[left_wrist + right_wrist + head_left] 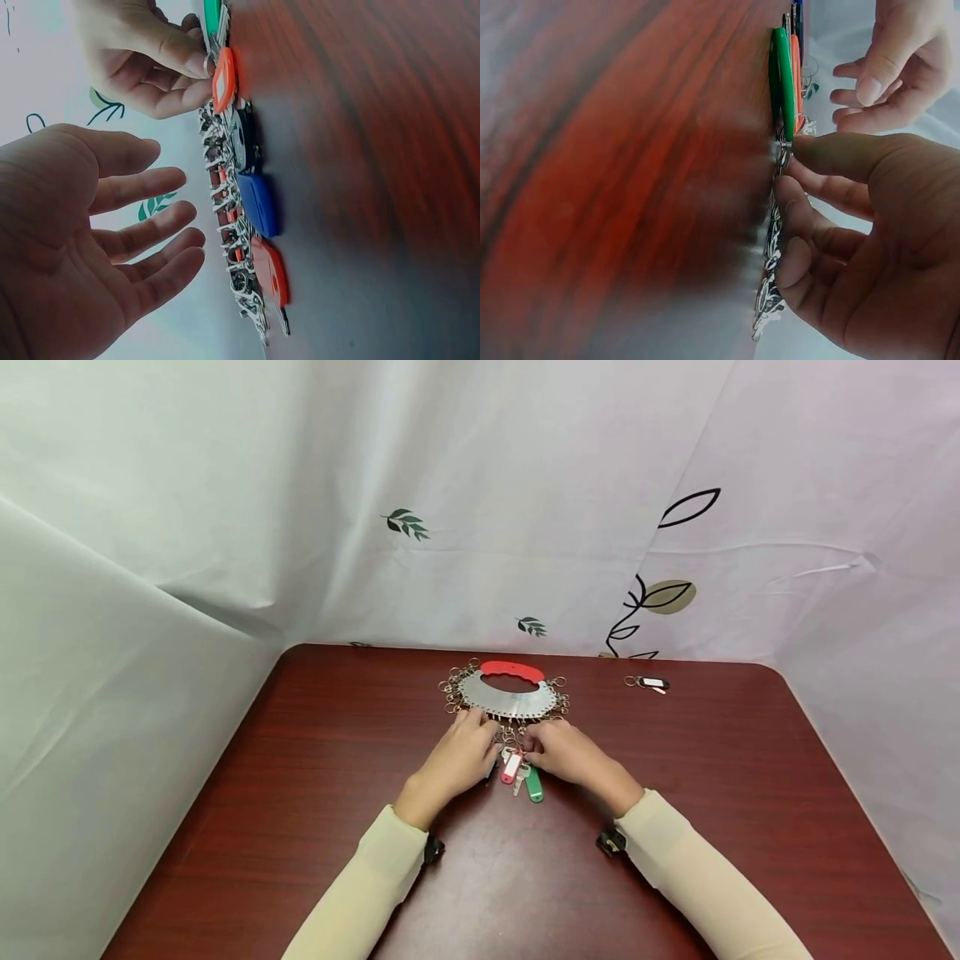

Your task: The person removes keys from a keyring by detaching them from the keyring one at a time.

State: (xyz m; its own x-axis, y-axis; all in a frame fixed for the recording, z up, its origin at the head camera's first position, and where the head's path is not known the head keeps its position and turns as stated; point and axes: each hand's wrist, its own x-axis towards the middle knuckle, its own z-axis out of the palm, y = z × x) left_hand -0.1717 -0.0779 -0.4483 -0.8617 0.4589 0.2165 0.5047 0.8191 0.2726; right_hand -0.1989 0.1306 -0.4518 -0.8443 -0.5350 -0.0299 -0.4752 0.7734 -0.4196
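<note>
A silver curved plate (pixel 501 700) with a red handle (pixel 512 671) lies on the table, clips and rings along its edge. My left hand (pixel 461 750), fingers spread and loosely bent in the left wrist view, hovers beside the plate's clips and holds nothing. My right hand (pixel 568 752) pinches the ring of the green key tag (pixel 782 82) between thumb and fingers. That tag lies flat beside a silver key (pixel 520 781) and a red key tag (pixel 512 767). Black (pixel 246 136), blue (pixel 259 204) and another red key tag (pixel 270 271) line the edge near my left hand.
Apart from the plate, a black key tag (pixel 654 682) with a ring and key lies at the table's back right. White cloth (pixel 480 485) with leaf prints hangs behind and beside the dark red wooden table (pixel 300 793).
</note>
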